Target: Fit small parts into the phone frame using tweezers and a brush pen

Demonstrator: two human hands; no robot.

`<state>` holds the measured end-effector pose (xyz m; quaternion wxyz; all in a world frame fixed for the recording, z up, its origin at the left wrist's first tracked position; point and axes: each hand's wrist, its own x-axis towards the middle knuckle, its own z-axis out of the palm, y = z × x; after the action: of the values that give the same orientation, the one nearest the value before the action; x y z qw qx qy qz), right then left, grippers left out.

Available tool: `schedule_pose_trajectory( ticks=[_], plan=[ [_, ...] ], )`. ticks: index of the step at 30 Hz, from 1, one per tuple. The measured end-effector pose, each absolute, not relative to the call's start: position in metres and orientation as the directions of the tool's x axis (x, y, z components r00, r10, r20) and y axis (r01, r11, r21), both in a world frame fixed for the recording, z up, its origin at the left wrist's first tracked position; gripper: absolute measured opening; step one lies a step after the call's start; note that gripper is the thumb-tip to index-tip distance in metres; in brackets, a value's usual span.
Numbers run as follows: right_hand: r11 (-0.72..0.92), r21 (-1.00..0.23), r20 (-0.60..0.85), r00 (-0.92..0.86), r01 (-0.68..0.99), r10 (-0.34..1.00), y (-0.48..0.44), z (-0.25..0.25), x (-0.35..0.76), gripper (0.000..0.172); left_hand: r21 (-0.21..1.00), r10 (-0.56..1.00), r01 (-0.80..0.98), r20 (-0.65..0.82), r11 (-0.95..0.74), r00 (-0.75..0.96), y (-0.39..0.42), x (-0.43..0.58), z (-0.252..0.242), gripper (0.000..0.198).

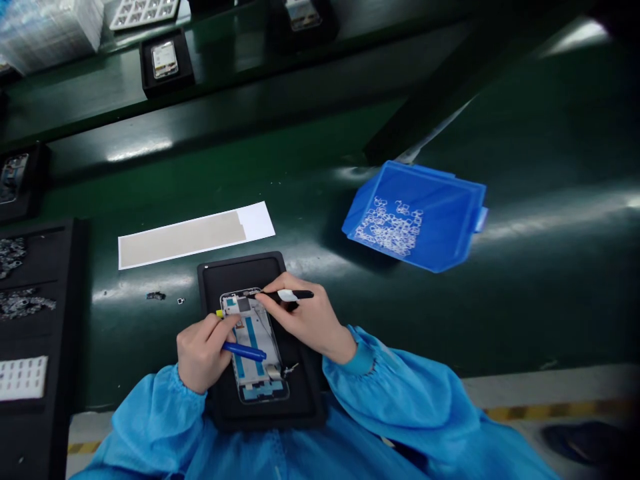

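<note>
An open phone frame [255, 347] is lying face up in a black tray [300, 400] on the green table [525, 300], right in front of the person. Inside the frame, blue strips and small grey parts are showing.

The left hand [203, 353] is curling around a blue tool [245, 351] with a yellow end. The tool is lying across the middle of the phone frame, and the fingers are closing tight on it. The thumb is pressing near the top left part of the frame.

The right hand [305, 320] is pinching a thin black and white tool [293, 295], like a pen or tweezers. Its tip is touching the top edge of the phone frame. Both hands are coming out of puffy blue sleeves [400, 400].

Just past the tray, a long white paper strip [195, 237] with a tan patch is lying flat on the table. A few tiny dark bits [156, 295] are sitting near it, to the left of the tray.

Farther to the right, a blue bin [450, 227] is tipping toward the person. A pile of tiny clear parts [390, 227] is lying inside it.

On the left edge, a big black tray [60, 300] is holding small metal bits and a white sheet [23, 378]. Far back, more phones in black trays [166, 61] are sitting on a shelf.
</note>
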<state>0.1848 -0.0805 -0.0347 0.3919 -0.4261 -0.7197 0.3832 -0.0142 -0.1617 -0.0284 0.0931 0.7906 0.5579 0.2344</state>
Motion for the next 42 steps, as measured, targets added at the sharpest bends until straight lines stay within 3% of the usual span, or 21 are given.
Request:
schedule_pose_trajectory(
  ticks=[6,16,21,28,42],
  plan=[
    [0.270,-0.913,0.165,-0.327,0.306,0.930,-0.079,-0.034,0.187,0.013,0.389,0.928,0.851,0.263,-0.354,0.266,-0.161,-0.013,-0.027,0.027],
    [0.400,-0.852,0.284,-0.344,0.337,0.895,-0.081,-0.036,0.183,0.014,0.387,0.926,0.851,0.268,-0.356,0.266,-0.161,-0.014,-0.029,0.029],
    [0.299,-0.905,0.205,-0.307,0.302,0.929,-0.079,-0.034,0.185,0.013,0.389,0.926,0.849,0.264,-0.358,0.269,-0.160,-0.014,-0.028,0.030],
    [0.302,-0.895,0.189,-0.335,0.329,0.923,-0.080,-0.035,0.185,0.016,0.366,0.924,0.859,0.271,-0.359,0.270,-0.160,-0.014,-0.026,0.030],
    [0.485,-0.798,0.351,-0.379,0.358,0.856,-0.089,-0.037,0.185,0.009,0.406,0.929,0.850,0.295,-0.334,0.224,-0.167,-0.005,-0.028,0.023]
  ],
)
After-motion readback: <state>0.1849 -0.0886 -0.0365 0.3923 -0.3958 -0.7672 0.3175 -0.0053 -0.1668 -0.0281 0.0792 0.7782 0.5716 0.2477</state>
